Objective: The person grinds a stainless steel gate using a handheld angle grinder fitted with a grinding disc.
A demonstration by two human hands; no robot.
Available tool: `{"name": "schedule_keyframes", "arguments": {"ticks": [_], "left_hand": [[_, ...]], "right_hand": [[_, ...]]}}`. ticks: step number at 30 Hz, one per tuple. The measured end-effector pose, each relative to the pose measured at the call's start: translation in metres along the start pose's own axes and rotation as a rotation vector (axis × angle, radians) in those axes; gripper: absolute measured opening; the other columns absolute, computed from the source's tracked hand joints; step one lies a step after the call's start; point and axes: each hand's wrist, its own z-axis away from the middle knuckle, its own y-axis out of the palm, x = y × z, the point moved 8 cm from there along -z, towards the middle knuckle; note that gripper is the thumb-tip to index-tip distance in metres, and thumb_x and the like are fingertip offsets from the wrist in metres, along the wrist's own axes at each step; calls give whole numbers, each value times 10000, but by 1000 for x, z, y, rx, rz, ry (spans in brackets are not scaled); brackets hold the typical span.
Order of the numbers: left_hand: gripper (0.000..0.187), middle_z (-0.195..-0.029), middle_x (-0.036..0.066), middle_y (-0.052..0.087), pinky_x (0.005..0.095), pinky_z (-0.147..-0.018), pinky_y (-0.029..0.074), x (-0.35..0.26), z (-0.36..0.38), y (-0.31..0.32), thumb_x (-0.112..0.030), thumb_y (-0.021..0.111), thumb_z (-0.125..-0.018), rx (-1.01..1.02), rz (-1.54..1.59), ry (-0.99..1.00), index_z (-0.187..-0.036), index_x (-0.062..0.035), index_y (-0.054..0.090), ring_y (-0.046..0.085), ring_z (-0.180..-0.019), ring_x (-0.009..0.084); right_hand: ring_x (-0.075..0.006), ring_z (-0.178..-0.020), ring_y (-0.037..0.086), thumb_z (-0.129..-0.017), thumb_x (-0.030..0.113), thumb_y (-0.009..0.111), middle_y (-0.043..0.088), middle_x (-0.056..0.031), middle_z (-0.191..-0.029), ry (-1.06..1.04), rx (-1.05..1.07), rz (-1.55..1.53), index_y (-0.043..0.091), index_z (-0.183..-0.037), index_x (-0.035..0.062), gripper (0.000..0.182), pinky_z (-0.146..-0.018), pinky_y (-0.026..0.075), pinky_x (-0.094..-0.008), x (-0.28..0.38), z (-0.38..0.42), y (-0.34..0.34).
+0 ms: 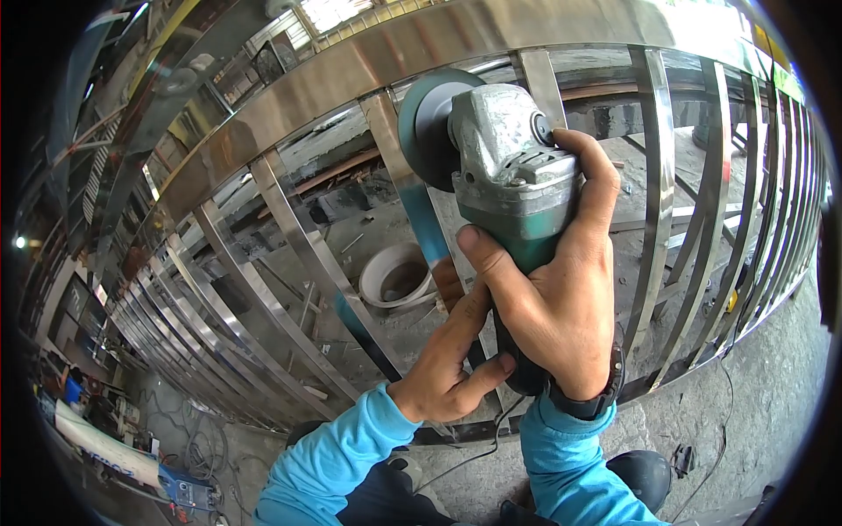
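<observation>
A green angle grinder with a grey metal head [500,131] is held upright in front of me. My right hand [566,302] wraps round its body, a finger reaching up beside the head. Lower down, my left hand [452,364] closes on the dark rear end, thumb against the casing. The grinder's round disc [425,127] overlaps a shiny upright bar [390,145] near the top rail [333,66] of a stainless steel railing. Other upright bars [653,175] run to both sides. A black cord [497,430] trails from the tool's lower end.
Behind the bars, a white bucket [373,279] stands among scraps on the floor. Thin cable [726,412] lies on the concrete [772,368] at right. At lower left are coiled cables [206,447] and a blue machine [189,493].
</observation>
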Motion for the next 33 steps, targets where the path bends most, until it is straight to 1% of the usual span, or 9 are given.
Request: {"name": "schedule_keyframes", "arguments": {"ticks": [3, 6, 8, 14, 21, 23, 26, 29, 33], "left_hand": [[911, -1590, 348, 210, 459, -1227, 184, -2, -1, -1, -321, 598, -944, 2, 0, -8, -1554, 119, 84, 204, -1511, 433], [911, -1589, 347, 215, 457, -1226, 186, -5, -1, 0, -322, 599, -944, -4, -5, 8, -1553, 121, 86, 209, -1510, 431], [911, -1587, 347, 219, 457, -1226, 187, -5, -1, 0, -323, 599, -944, -6, 8, 11, -1552, 121, 87, 212, -1509, 431], [913, -1590, 345, 213, 457, -1227, 186, -4, -1, -2, -331, 596, -947, -4, -5, 0, -1552, 122, 83, 212, -1510, 430], [910, -1591, 347, 210, 454, -1230, 182, -4, -2, -3, -313, 607, -934, -11, -15, 18, -1552, 120, 98, 208, -1511, 430], [911, -1591, 347, 211, 453, -1230, 183, -5, -1, -3, -311, 608, -933, -3, -34, 28, -1552, 121, 98, 210, -1510, 430], [911, -1588, 344, 225, 451, -1226, 194, -4, -1, -2, -316, 612, -933, -15, -18, 22, -1551, 121, 105, 225, -1506, 431], [901, -1575, 344, 257, 453, -1215, 221, 0, 1, -1, -327, 618, -938, -18, -1, 4, -1547, 124, 131, 258, -1492, 437], [886, -1557, 346, 291, 459, -1201, 250, -5, 1, -1, -337, 623, -945, -41, -60, 78, -1540, 128, 160, 291, -1475, 443]], "right_hand": [[-360, -1110, 643, -774, 174, 830, 603, -245, -1210, -23, -1, -14, 337, -1440, 44, 839, -951, 513, -447, 2, 0, 1], [-359, -1105, 645, -772, 167, 826, 601, -245, -1212, 38, -10, -59, 340, -1438, 41, 835, -949, 513, -442, 0, 1, -1], [-360, -1100, 647, -768, 166, 827, 602, -245, -1210, -13, 4, 5, 341, -1439, 40, 837, -946, 517, -439, 3, 0, 0], [-360, -1102, 647, -770, 172, 827, 602, -244, -1209, 32, -7, -43, 341, -1442, 41, 839, -948, 519, -441, 1, 0, -1], [-357, -1105, 644, -765, 175, 833, 600, -240, -1205, -6, -4, -28, 343, -1442, 41, 848, -945, 521, -442, 2, 0, 1], [-358, -1109, 643, -763, 174, 834, 601, -239, -1204, 73, -8, -75, 343, -1443, 41, 849, -950, 517, -438, 0, 0, -1], [-362, -1109, 644, -764, 167, 832, 604, -240, -1206, -26, -3, 35, 331, -1449, 41, 858, -961, 511, -439, 4, 0, -1], [-368, -1122, 639, -766, 168, 831, 598, -244, -1222, 32, 27, -24, 325, -1452, 41, 862, -971, 504, -445, 0, 1, 0], [-377, -1138, 630, -763, 176, 834, 587, -250, -1240, 63, 25, -103, 326, -1453, 42, 867, -977, 500, -451, -3, 5, 0]]}}
